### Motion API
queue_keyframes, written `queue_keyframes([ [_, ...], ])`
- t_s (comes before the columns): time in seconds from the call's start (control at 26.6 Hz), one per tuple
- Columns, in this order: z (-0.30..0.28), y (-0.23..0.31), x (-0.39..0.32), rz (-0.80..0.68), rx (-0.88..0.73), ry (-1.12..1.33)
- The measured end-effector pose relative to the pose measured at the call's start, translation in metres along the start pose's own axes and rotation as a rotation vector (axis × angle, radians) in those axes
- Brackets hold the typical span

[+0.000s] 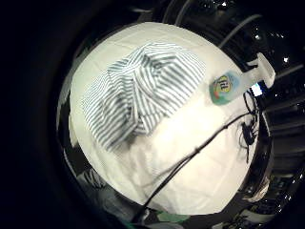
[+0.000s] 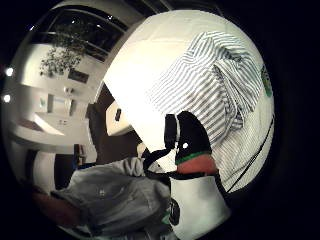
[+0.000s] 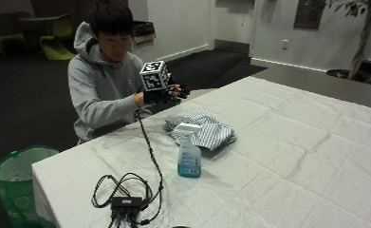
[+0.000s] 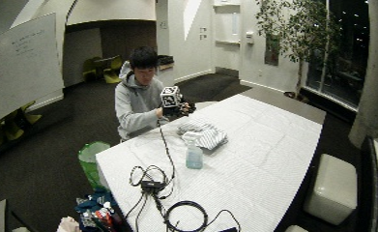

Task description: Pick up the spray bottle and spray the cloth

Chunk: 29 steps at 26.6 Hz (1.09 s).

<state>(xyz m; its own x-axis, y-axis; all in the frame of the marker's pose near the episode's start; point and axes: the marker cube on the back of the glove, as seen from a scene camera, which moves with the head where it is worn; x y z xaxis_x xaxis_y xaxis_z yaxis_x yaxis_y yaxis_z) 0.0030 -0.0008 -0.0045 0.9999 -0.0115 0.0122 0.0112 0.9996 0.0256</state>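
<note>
A dim room with white walls and a potted tree in the far corner holds a long worktop [image 3: 311, 156] under a white cover. A seated person in a grey hoodie holds the gloved right hand [image 3: 166, 92] raised in the air at the worktop's far left edge, above and behind the folded striped cloth [image 3: 200, 128]. Its fingers look loosely spread and hold nothing, though they are small in view. The spray bottle [image 3: 189, 156] stands upright just beside the cloth on its near side, touching nothing else, its white trigger head on top. A black cable [image 3: 148, 156] trails from the hand past the bottle's left. The reach is the step in hand: it would go best passing over the cloth, coming down on the bottle's neck below the trigger and keeping the cable from snagging the bottle.
</note>
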Motion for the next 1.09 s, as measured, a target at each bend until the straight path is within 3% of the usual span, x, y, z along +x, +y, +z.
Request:
queue_keyframes([
  [0.49, -0.022, 0.013, 0.014, -0.006, 0.108, -0.024],
  [1.09, -0.045, 0.061, 0.062, 0.065, 0.381, -0.075],
])
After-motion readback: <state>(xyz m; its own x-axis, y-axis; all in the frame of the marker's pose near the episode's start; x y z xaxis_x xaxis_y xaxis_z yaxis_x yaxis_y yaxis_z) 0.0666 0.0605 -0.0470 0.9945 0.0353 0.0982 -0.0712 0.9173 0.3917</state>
